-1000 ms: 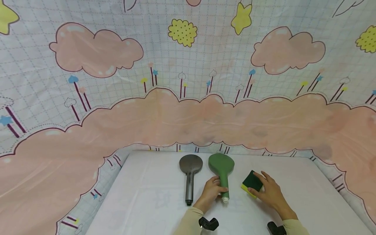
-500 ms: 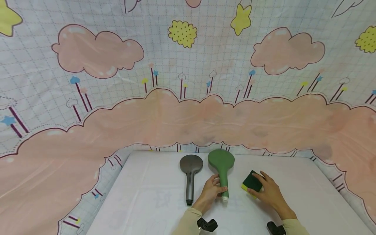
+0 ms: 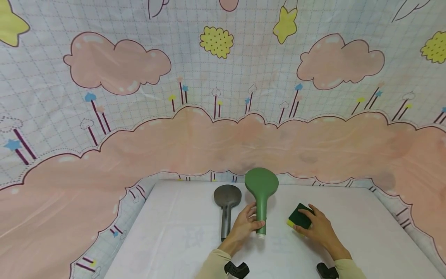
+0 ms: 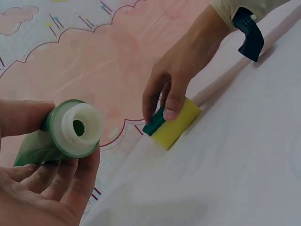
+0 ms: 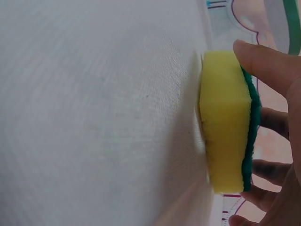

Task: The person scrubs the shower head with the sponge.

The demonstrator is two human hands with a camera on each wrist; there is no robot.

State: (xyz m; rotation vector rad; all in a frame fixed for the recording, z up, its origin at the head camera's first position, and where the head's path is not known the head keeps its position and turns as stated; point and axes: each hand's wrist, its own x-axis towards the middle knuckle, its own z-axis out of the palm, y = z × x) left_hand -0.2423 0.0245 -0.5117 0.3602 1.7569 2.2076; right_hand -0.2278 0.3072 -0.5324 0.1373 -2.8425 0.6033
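Now the person's left grip (image 3: 243,225) is clamped round the handle of a green shower head (image 3: 261,182), its thumb laid across the handle and its fingers wrapped behind. Compared with a second ago, the shower head is raised: its round face, which then lay just within the far edge of the white table (image 3: 174,236), now overlaps that edge and the pink band of the patterned cloth (image 3: 209,145) beyond. Its handle, which leaned a little to the right at the near end, now runs almost straight from near to far, and the left grip has moved slightly left with it. The left wrist view shows the white threaded end (image 4: 92,123) of the handle with its round opening. To the left, a grey shower head (image 3: 227,195) lies where it did on the table, but the left hand now partly covers its near end. On the right, the right grip (image 3: 321,230) pinches a sponge (image 3: 300,216) between thumb and fingers, dark green side up and yellow side toward the table; both stay practically where they were, well apart from the green shower head.
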